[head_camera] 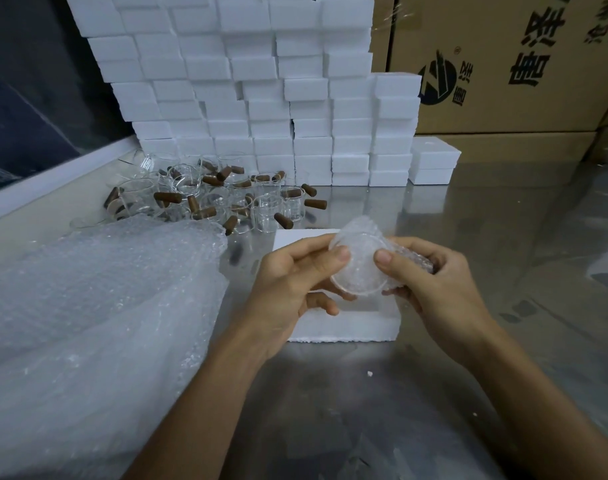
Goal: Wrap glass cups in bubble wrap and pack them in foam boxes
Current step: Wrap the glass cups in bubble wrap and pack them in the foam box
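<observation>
Both hands [295,275] [430,278] grip a bubble-wrapped glass cup [359,263] above an open foam box [347,323].

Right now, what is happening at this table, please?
A person holds a glass cup partly covered in bubble wrap, the left hand and the right hand both gripping it above an open foam box. More unwrapped cups with brown handles wait behind, a bubble wrap pile lies at the left, and closed foam boxes are stacked at the back.
</observation>
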Tool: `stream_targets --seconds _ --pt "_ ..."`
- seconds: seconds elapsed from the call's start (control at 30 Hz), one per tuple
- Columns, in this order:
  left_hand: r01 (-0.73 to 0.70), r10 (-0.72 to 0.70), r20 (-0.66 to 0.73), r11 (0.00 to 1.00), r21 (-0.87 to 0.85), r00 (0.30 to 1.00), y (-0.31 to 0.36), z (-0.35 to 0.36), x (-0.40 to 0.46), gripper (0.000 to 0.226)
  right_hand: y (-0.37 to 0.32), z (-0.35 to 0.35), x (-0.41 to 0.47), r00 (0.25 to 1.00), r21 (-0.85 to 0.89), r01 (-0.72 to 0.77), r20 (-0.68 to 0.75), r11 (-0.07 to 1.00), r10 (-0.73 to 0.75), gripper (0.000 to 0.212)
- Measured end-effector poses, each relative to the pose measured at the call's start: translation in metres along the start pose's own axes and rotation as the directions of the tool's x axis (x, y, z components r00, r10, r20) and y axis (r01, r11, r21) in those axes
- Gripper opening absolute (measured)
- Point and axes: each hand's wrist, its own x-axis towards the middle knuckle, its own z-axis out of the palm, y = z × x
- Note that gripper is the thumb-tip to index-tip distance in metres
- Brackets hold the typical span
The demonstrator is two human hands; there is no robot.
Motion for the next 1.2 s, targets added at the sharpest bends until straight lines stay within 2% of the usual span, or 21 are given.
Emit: stream_targets --seconds 0.1,0.23,0.37,0.43,0.57,0.67,0.8,0.97,1.2 --pt "-0.008 0.018 -0.118 0.996 0.084 0.993 -0.001 0.001 0.001 0.053 0.0 0.002 -0.001 0.999 0.015 -0.045 -0.007 0.999 0.045 0.051" --pt "-0.026 0.051 -0.164 0.988 0.154 0.985 -0.003 0.003 0.001 0.047 0.0 0.004 0.0 0.998 0.049 -0.061 -0.024 0.997 0.063 0.054" --pt "-0.029 0.055 -0.18 0.989 0.142 0.982 -0.003 0.002 0.001 0.056 0.001 0.009 -0.001 0.994 0.091 -0.087 -0.064 0.992 0.093 0.068" --pt "-0.036 0.053 -0.187 0.995 0.093 0.981 -0.003 0.002 0.002 0.052 -0.001 0.012 -0.001 0.991 0.147 -0.1 -0.078 0.984 0.112 0.072" --pt "-0.04 0.035 -0.228 0.999 -0.017 0.973 -0.002 0.002 0.004 0.055 -0.005 0.013 0.001 0.985 0.299 -0.166 -0.002 0.94 0.174 0.058" --pt "-0.069 0.053 -0.214 0.995 -0.07 0.975 -0.003 0.0 0.004 0.049 -0.004 0.012 0.002 0.968 0.367 -0.246 0.039 0.897 0.249 0.05" --pt "-0.109 0.089 -0.173 0.988 -0.111 0.981 -0.003 -0.002 0.005 0.05 0.001 0.011 0.004 0.966 0.257 -0.223 -0.07 0.94 0.248 0.035" --pt "-0.162 0.161 -0.088 0.987 0.004 0.983 -0.006 -0.008 0.006 0.065 0.002 0.002 0.008 0.988 0.227 -0.102 -0.087 0.969 0.124 0.026" --pt "-0.25 0.258 -0.057 0.961 0.119 0.964 -0.008 -0.009 0.006 0.069 0.003 -0.002 0.009 0.991 0.265 -0.06 -0.097 0.962 0.089 0.025"
